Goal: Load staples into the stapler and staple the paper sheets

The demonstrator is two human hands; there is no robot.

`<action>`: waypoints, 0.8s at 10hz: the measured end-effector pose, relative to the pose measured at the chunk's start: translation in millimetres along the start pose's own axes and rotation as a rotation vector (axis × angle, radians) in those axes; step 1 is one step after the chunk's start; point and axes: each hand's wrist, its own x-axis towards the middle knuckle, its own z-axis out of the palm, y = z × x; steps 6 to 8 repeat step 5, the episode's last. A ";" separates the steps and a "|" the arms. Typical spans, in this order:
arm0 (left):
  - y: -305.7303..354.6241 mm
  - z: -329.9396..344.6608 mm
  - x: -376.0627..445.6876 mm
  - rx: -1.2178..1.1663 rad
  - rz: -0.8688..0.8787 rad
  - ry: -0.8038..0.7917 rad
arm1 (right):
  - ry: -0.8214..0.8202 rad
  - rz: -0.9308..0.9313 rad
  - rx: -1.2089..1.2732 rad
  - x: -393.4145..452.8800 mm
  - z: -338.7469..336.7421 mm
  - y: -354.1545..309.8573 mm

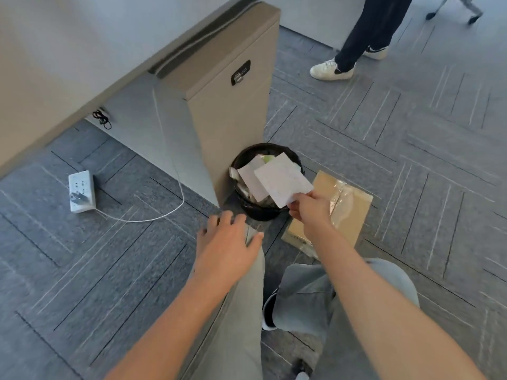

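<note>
My right hand (310, 208) pinches the near corner of white paper sheets (282, 180) and holds them over a black waste bin (259, 212) on the floor. Another white sheet (251, 176) lies in the bin among other scraps. My left hand (226, 242) rests on my left knee with its fingers spread and nothing in it. No stapler or staples are in view.
The bin stands against a tall beige cabinet (227, 111) at the end of a desk. A flat cardboard package (345, 209) lies right of the bin. A white power strip (82, 191) with its cable lies at left. Another person's legs (356, 37) stand at the back.
</note>
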 end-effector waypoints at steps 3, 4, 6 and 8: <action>-5.2 2.2 7.4 -0.034 -0.056 0.026 | 0.020 0.025 -0.064 77.6 57.5 32.4; -6.1 1.6 9.5 -0.030 -0.071 0.036 | 0.032 0.115 -0.105 90.2 70.4 40.0; -7.6 1.9 10.8 -0.020 -0.083 0.034 | 0.018 0.118 -0.088 88.7 75.0 44.8; -7.6 1.9 10.8 -0.020 -0.083 0.034 | 0.018 0.118 -0.088 88.7 75.0 44.8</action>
